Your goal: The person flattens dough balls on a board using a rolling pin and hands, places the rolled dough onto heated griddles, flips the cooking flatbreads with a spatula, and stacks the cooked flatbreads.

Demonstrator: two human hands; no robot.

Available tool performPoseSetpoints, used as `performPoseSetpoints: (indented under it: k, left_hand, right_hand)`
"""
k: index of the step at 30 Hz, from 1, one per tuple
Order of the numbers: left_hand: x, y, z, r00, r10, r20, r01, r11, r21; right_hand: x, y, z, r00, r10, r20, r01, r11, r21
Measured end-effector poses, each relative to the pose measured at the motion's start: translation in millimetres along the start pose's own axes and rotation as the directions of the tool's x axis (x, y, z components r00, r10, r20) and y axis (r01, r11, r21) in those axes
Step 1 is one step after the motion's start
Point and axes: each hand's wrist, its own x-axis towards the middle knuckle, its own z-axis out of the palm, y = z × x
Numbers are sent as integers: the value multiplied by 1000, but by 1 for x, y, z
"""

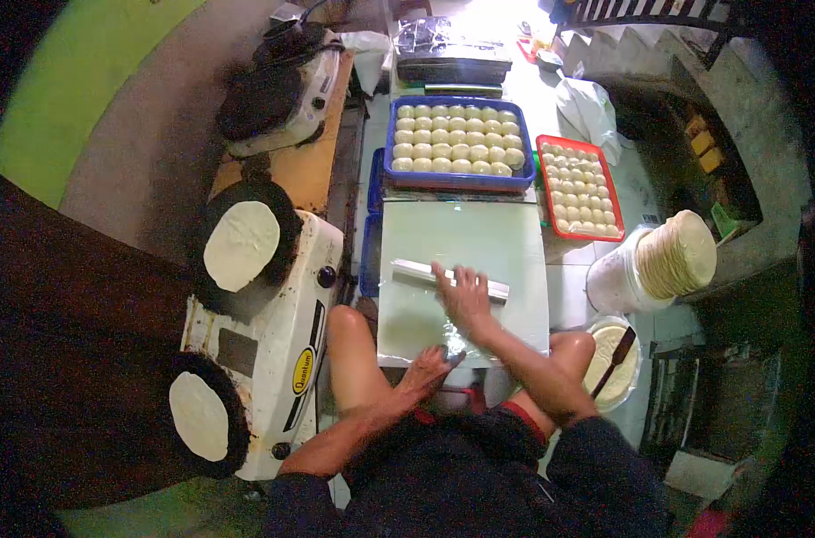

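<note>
My right hand (464, 298) lies across a smooth, pale rolling pin (411, 270), its fingers spread over the far side. The pin rests slantwise on a white work board (425, 229) with a shiny, wet-looking surface. At the board's near edge is my left hand (425, 369), its fingers drawn together. A small dark patch shows at those fingertips, and I cannot make out what it is. Beyond the board, a blue tray (461, 181) holds rows of round dough balls (457, 139).
On the left, a white two-burner stove (286, 359) has flat dough rounds (241, 247) on its black pans. To the right stand a red tray (589, 232) of dough balls, a stack of flatbreads (681, 255) on a white bucket (618, 278), and a tub (600, 368) with a brown spatula (615, 359).
</note>
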Motion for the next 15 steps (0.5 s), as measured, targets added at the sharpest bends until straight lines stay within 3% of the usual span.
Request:
performPoseSetpoints:
  k: [2, 3, 5, 8, 9, 10, 11, 12, 15]
  left_hand:
    - [3, 2, -13, 1000, 10, 15, -10, 1000, 4]
    - [1, 3, -17, 999, 20, 28, -21, 1000, 14]
    - [0, 2, -8, 999, 32, -40, -31, 999, 24]
    - [2, 1, -15, 988, 67, -136, -70, 997, -20]
    - [-1, -7, -4, 986, 83, -145, -84, 996, -3]
    - [-3, -13, 21, 982, 94, -164, -94, 996, 12]
    - [1, -16, 35, 977, 101, -185, -99, 995, 23]
    - [7, -15, 28, 919, 151, -364, -180, 982, -48]
    - [2, 1, -13, 992, 39, -122, -45, 998, -48]
  right_hand:
    - [-31, -18, -9, 999, 16, -38, -14, 998, 63]
    - [-28, -19, -7, 996, 51, -78, -51, 999, 7]
    - [8, -10, -5, 979, 107, -174, -125, 987, -99]
    - [24, -4, -16, 975, 162, -154, -167, 986, -21]
    - [11, -8, -10, 977, 154, -146, -161, 986, -40]
    - [-10, -18, 5, 965, 117, -234, -159, 972, -170]
    - [-26, -27, 11, 973, 134, -190, -163, 975, -148]
    - [-24, -27, 7, 976, 133, -170, -150, 985, -90]
    - [5, -20, 0, 954, 190, -234, -193, 981, 10]
